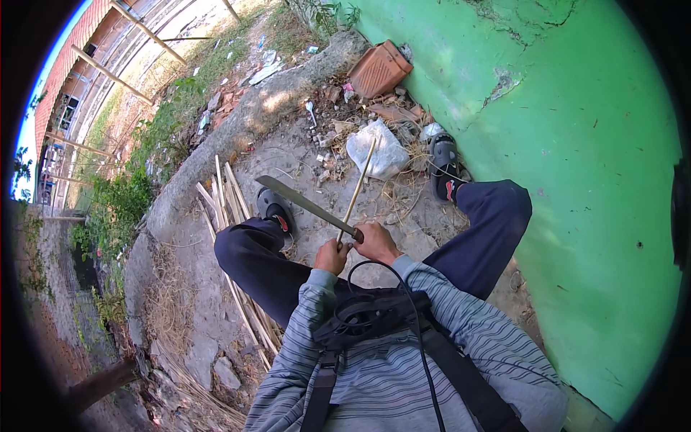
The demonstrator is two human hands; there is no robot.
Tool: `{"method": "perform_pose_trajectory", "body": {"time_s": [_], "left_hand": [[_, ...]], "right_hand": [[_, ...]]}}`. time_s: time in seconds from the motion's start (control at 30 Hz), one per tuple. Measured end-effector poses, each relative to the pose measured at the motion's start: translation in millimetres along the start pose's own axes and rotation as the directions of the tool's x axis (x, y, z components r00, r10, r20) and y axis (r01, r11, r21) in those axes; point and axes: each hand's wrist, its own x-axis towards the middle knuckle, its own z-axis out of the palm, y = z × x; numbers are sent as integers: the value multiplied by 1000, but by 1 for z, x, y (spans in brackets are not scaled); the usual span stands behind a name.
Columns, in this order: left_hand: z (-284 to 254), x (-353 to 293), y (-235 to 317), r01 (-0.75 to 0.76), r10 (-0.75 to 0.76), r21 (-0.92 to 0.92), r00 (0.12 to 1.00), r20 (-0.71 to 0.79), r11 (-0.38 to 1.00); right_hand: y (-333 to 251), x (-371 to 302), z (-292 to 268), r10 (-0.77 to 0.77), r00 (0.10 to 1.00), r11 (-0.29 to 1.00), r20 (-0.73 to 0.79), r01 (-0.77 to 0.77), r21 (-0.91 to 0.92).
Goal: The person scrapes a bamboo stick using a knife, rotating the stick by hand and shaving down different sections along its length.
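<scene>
My right hand (377,243) is wrapped round the dark handle of a machete (302,201). Its long blade points up and to the left, past my left foot. In my left hand (331,257), the fingers are closed on the lower end of a thin pale bamboo strip (355,191). The strip slants away from me, and its far tip shows against a whitish plastic bundle (378,150) on the ground. Blade and strip cross close to my hands; whether they touch I cannot tell. Both hands are side by side between my knees.
Split bamboo strips (229,193) lie beside my left leg. A green wall (576,180) stands close on my right. Ahead are an orange-brown plastic container (380,70), rubble and a white plastic spoon (310,113). A raised concrete edge (201,162) curves along the left. A black cable (416,317) hangs over my front.
</scene>
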Motion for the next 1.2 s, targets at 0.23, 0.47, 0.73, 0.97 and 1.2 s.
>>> {"method": "perform_pose_trajectory", "body": {"time_s": [0.23, 0.47, 0.73, 0.97, 1.2], "left_hand": [[-17, -4, 4, 172, -66, -331, 949, 307, 928], [-9, 0, -7, 214, -88, -387, 944, 319, 897], [-2, -19, 13, 49, -46, 68, 998, -47, 996], [5, -14, 4, 62, -36, 181, 989, -142, 982], [6, -19, 6, 73, -44, 226, 990, -134, 971]], "right_hand": [[10, 20, -13, 106, 992, 994, -70, -106, 9], [5, -1, 1, 13, 1000, 1000, -20, -13, 8], [10, 17, -15, 87, 995, 994, -38, -89, -64], [6, -2, 0, -57, 998, 998, 20, 58, -28], [2, 11, -11, 93, 996, 995, 11, -93, -44]]}}
